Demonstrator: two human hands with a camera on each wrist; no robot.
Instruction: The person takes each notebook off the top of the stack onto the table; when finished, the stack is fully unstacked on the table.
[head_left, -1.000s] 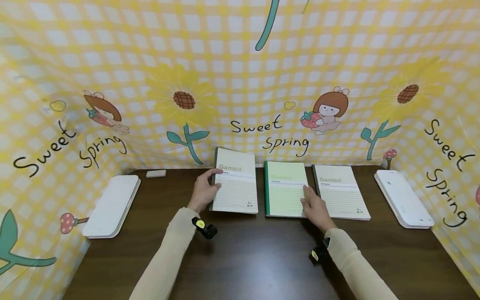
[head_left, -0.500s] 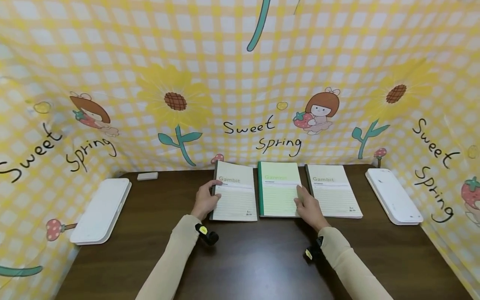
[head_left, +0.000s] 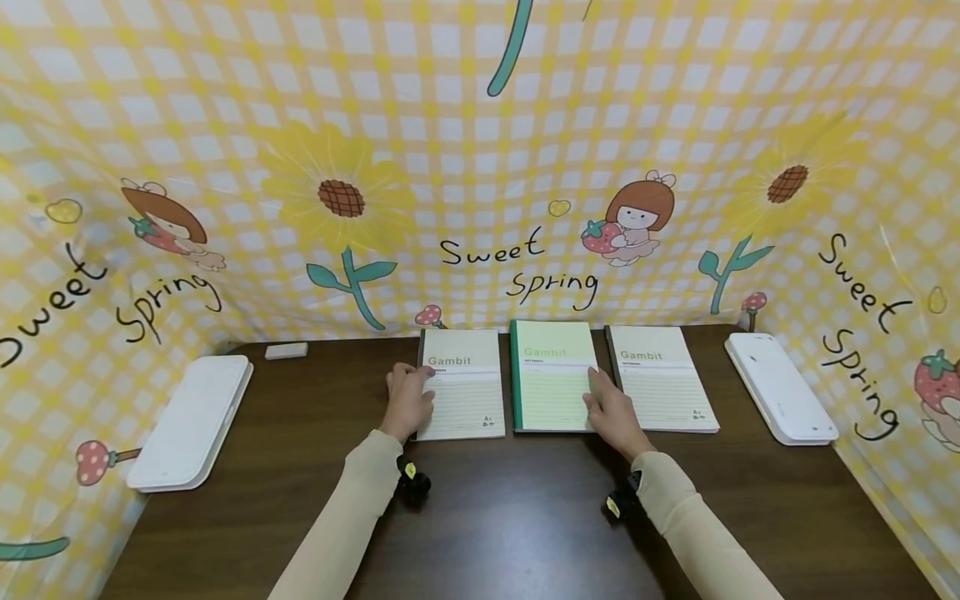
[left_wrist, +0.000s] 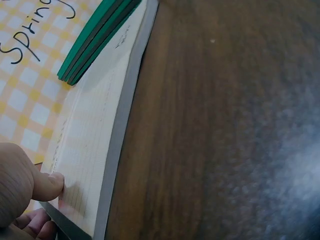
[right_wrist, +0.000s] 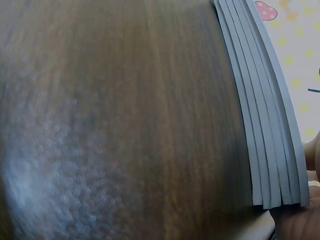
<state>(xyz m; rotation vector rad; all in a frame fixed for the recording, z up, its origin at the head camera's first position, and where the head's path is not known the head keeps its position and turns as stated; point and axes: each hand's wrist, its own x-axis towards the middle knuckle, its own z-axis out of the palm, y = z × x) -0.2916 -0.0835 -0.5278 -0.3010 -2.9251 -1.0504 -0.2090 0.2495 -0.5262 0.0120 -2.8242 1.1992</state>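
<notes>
Three notebooks (head_left: 551, 375), two white cases (head_left: 191, 421), two hands (head_left: 408, 402).

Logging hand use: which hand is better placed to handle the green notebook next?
Right. The right hand already rests on the green paper notebook's right edge; the left hand grips the cream lined notebook.

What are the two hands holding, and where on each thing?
The left hand grips the cream notebook at its left spine edge. The right hand rests on the green notebook's right edge; a real grip cannot be told.
</notes>
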